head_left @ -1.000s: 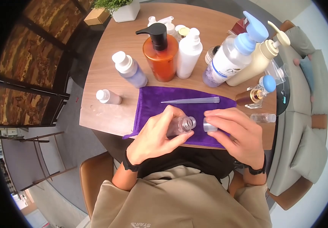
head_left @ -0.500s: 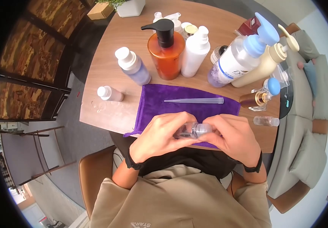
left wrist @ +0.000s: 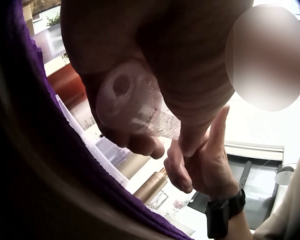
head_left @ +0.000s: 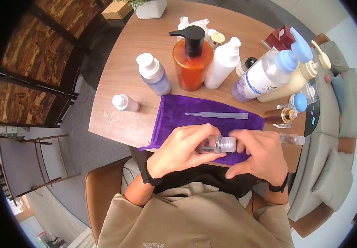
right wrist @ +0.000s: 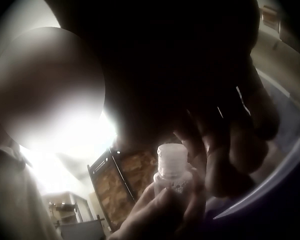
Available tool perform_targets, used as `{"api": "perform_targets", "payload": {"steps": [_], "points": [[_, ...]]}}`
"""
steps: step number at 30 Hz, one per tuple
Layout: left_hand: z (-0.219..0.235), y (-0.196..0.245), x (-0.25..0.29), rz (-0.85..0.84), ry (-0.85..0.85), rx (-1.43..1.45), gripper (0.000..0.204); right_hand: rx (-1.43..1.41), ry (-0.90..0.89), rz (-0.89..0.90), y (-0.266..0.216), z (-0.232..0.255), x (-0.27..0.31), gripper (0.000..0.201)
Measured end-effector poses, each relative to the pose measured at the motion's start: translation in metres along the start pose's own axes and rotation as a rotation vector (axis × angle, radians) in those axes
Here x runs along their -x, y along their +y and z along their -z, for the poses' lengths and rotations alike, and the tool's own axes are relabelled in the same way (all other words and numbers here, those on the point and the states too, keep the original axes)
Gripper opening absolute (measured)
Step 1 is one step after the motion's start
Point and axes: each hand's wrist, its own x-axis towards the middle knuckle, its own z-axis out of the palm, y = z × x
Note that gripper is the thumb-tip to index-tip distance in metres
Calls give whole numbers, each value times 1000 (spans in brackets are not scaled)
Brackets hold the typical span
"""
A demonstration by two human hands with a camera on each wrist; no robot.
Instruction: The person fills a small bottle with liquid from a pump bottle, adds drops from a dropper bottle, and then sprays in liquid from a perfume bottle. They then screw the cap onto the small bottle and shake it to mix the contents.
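My left hand [head_left: 178,151] grips a small clear plastic bottle [head_left: 208,144] between thumb and fingers, its cap end toward the right. A clear ribbed cap [head_left: 228,144] sits on the bottle's neck. Beside the cap is my right hand [head_left: 263,155], thumb spread away from the fingers and nothing in its grasp; its index fingertip is right at the cap. In the left wrist view the round base of the bottle [left wrist: 122,97] faces the camera. Beneath the hands lies a purple cloth [head_left: 172,124], with a long translucent pipette tip [head_left: 218,115] on it.
An amber pump bottle [head_left: 193,66], a white bottle [head_left: 222,64] and a blue-topped pump bottle [head_left: 261,78] line the cloth's far side. Left stand a bluish bottle [head_left: 155,76] and a small white-capped bottle [head_left: 126,103]. Another clear bottle [head_left: 290,139] lies at the right.
The right hand brought the cap onto the bottle's neck, closed around it, then let go with thumb and fingers spreading. The left hand kept its grip as the bottle tipped rightward.
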Motion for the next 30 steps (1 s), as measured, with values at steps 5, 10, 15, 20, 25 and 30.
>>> {"api": "perform_targets", "payload": {"steps": [5,10,15,20,25,30], "points": [[-2,-8,1,-70,-15,62,45,34,145,67,3,-12,4,47],[-11,-19,4,-88,50,88,42,57,-126,-45,2,0,5,40],[-9,-21,9,-101,98,55,42,60,87,60,-3,-12,-3,37],[-8,-18,7,-102,93,36,41,164,-100,-23,-3,-4,-3,45],[-12,-22,8,-64,84,38,42,66,112,70,-4,-18,-11,38],[-11,-21,9,-63,127,48,43,113,12,50,-5,-11,-13,40]]}}
